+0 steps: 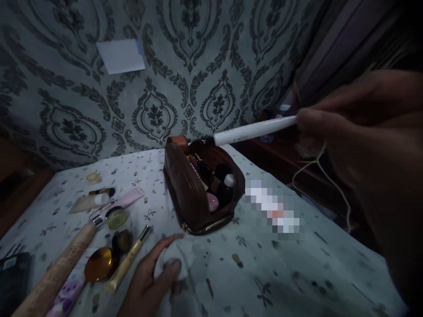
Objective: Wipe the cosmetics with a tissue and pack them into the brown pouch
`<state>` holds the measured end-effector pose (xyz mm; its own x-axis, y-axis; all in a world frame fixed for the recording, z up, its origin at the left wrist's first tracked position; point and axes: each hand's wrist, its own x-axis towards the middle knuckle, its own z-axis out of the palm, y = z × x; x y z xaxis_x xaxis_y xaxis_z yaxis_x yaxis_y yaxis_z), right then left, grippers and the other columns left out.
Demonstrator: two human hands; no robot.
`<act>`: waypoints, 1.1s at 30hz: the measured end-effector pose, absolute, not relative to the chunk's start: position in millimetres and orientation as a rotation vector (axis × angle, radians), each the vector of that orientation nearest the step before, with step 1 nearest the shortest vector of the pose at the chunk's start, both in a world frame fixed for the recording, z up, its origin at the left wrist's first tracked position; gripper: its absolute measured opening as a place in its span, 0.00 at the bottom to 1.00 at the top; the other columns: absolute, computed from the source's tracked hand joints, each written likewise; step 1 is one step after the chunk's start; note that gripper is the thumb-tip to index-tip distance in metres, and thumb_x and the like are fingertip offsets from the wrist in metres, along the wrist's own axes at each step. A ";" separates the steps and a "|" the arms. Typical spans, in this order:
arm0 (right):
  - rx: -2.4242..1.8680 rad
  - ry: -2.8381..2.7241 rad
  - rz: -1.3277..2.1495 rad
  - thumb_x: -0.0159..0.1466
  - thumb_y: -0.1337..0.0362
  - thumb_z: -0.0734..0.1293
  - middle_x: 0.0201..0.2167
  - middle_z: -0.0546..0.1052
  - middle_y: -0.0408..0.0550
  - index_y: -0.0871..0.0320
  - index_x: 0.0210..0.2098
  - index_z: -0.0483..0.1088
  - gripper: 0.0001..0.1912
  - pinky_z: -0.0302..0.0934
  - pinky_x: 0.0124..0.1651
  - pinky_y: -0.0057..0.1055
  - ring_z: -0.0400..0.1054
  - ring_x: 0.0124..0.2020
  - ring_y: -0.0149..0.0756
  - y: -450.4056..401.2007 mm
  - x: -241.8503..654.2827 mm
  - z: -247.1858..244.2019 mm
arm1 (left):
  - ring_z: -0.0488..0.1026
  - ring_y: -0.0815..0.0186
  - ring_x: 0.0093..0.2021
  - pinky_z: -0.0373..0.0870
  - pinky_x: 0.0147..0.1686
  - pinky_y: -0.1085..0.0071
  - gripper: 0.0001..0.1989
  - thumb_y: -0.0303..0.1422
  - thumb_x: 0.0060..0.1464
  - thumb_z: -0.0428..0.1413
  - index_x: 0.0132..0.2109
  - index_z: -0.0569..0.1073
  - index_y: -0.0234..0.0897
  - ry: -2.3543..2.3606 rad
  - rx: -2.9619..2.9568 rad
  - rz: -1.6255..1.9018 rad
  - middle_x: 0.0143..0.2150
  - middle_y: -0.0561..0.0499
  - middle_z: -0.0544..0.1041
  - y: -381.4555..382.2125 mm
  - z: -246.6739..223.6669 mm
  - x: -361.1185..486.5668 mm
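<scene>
In the head view my right hand [350, 123] is raised at the right, its fingers closed round the end of a slim white cosmetic pen [256, 130]. The pen points left, over the back of an unzipped brown makeup bag [185, 189]. Inside the bag stand several small cosmetics, among them a dark bottle with a white cap [228, 180] and a pink rounded item [212, 202]. My left hand [148, 277] is low in the middle, fingers closed on a crumpled white cloth or wipe [170, 259] in front of the bag.
Left on the patterned sheet [264, 264] lie a pink tube [130, 197], a green-lidded jar [116, 218], an amber round compact [99, 264], a gold tube [128, 259] and a long tan roll [62, 268]. A blurred patch [272, 207] lies right of the bag. A patterned wall stands behind.
</scene>
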<state>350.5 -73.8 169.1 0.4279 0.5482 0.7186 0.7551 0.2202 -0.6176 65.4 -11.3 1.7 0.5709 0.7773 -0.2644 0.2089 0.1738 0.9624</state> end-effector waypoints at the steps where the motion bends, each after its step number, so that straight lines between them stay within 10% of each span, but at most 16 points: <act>1: -1.418 -1.128 -0.129 0.61 0.60 0.72 0.20 0.69 0.38 0.52 0.29 0.70 0.08 0.58 0.21 0.27 0.65 0.20 0.24 -76.5 338.4 159.4 | 0.70 0.69 0.25 0.68 0.23 0.77 0.33 0.50 0.50 0.62 0.61 0.70 0.42 0.890 1.307 0.514 0.32 0.52 0.77 -10.3 11.6 72.2; 4: -1.313 -1.053 0.335 0.60 0.59 0.72 0.17 0.70 0.37 0.51 0.24 0.70 0.10 0.56 0.15 0.23 0.63 0.15 0.26 -81.4 294.6 111.2 | 0.67 0.69 0.21 0.64 0.19 0.77 0.41 0.49 0.49 0.63 0.67 0.61 0.44 0.726 1.203 0.547 0.27 0.54 0.74 -9.2 32.4 88.4; 8: -1.276 -1.087 0.814 0.62 0.51 0.69 0.20 0.72 0.41 0.55 0.26 0.70 0.15 0.62 0.19 0.25 0.66 0.17 0.29 -89.3 253.4 52.3 | 0.67 0.69 0.22 0.65 0.21 0.76 0.26 0.51 0.51 0.61 0.51 0.75 0.40 0.590 1.255 0.502 0.23 0.54 0.71 -8.7 34.2 94.8; 15: -1.446 -1.577 0.644 0.62 0.56 0.71 0.36 0.74 0.46 0.53 0.55 0.70 0.23 0.66 0.35 0.26 0.68 0.31 0.30 -98.5 265.9 82.3 | 0.68 0.66 0.30 0.66 0.31 0.74 0.14 0.44 0.55 0.56 0.32 0.74 0.37 0.636 1.774 0.301 0.28 0.53 0.74 -5.9 40.2 90.9; 23: -1.328 -1.749 0.630 0.64 0.65 0.67 0.31 0.74 0.44 0.56 0.36 0.74 0.03 0.64 0.28 0.26 0.68 0.28 0.30 -89.6 280.9 125.3 | 0.72 0.65 0.34 0.65 0.34 0.75 0.18 0.45 0.58 0.55 0.48 0.76 0.38 0.596 1.881 0.151 0.35 0.53 0.77 -4.8 32.4 89.2; 33: -1.552 -1.458 -0.051 0.60 0.61 0.70 0.29 0.74 0.43 0.56 0.37 0.72 0.08 0.62 0.29 0.29 0.68 0.29 0.33 -42.1 354.6 119.4 | 0.70 0.55 0.52 0.67 0.50 0.69 0.20 0.46 0.55 0.55 0.52 0.75 0.44 0.930 1.763 0.014 0.52 0.50 0.76 -11.3 -23.3 56.0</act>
